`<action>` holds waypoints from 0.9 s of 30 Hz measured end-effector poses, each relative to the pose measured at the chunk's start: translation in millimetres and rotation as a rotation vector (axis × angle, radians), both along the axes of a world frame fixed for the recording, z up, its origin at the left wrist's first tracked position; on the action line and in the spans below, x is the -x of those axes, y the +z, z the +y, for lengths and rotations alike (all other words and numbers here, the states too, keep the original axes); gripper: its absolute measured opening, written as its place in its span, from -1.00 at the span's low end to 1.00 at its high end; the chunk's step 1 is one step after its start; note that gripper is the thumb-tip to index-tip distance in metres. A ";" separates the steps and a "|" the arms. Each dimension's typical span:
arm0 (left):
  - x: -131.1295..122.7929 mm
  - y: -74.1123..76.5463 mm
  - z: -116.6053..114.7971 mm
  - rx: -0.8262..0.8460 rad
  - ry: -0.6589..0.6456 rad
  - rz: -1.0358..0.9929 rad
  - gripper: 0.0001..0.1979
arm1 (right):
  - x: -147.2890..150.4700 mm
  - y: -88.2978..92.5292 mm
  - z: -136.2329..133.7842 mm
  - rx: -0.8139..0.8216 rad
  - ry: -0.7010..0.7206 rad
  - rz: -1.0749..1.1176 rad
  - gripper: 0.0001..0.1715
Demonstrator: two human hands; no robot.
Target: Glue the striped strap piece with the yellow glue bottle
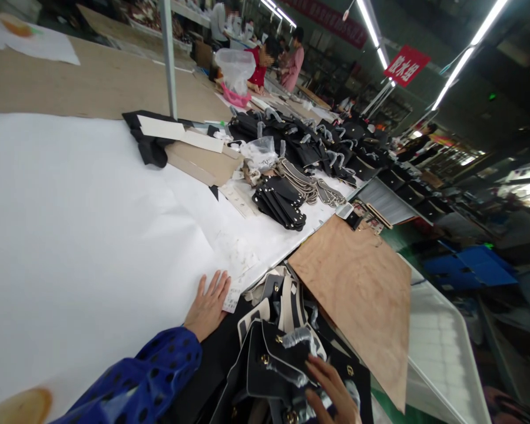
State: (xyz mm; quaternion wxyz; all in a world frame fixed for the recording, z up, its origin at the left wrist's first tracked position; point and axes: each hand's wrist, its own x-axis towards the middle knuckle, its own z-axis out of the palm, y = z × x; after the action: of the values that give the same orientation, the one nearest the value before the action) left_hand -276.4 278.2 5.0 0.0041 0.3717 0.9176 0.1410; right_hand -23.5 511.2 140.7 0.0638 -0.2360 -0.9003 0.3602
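Black bag panels (287, 359), a loose heap with pale edging, brass studs and clear film wrap, lie at the near edge of the desk (70, 235), below its white sheet.
White paper sheet (92, 247): covers most of the desk.
Plywood board (362, 294): tilted, just right of the heap.
Stack of black leather pieces (280, 203): farther along, on the white sheet, well apart from the heap.
Grey straps (309, 185): beside that stack.
Left hand (208, 306): flat, fingers spread, palm down on the sheet's edge, holding nothing; blue dotted sleeve (150, 377).
Right hand (331, 391): fingers curled onto the wrapped panel atop the heap, gripping it.
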 end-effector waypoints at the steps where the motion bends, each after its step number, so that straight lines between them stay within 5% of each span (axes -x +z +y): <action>1: 0.0 0.3 0.3 -0.001 0.001 -0.004 -0.29 | 19.2 1.9 2.0 0.012 0.026 -0.043 -0.64; 5: 0.4 0.5 1.3 -0.002 -0.004 -0.013 -0.29 | 121.4 -15.4 14.7 -0.009 0.090 -0.043 -0.57; 10: 1.7 -2.5 1.2 0.015 -0.012 -0.010 -0.28 | 230.1 -74.2 28.5 -0.102 0.021 -0.064 -0.54; 14: 2.4 -6.1 0.4 0.033 -0.022 0.007 -0.26 | 256.6 -110.1 34.5 -0.155 -0.072 -0.094 -0.66; 17: 2.1 -8.6 -1.0 0.035 -0.031 0.016 -0.22 | 252.7 -116.0 34.7 -0.160 -0.086 -0.038 -0.73; 21: 1.1 -10.9 -3.5 0.018 -0.041 0.021 -0.20 | 234.1 -86.7 27.8 -0.191 -0.199 0.217 -0.76; 27: -2.7 -9.8 -7.3 -0.015 -0.023 0.055 -0.25 | 156.4 23.5 -5.7 -0.261 -0.519 0.845 -0.56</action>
State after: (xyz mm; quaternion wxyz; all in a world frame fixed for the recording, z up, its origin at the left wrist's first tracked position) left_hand -273.7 270.9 -4.8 -0.0222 0.3861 0.9119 0.1375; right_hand -179.9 505.4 164.2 0.5385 -0.2755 -0.7450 0.2812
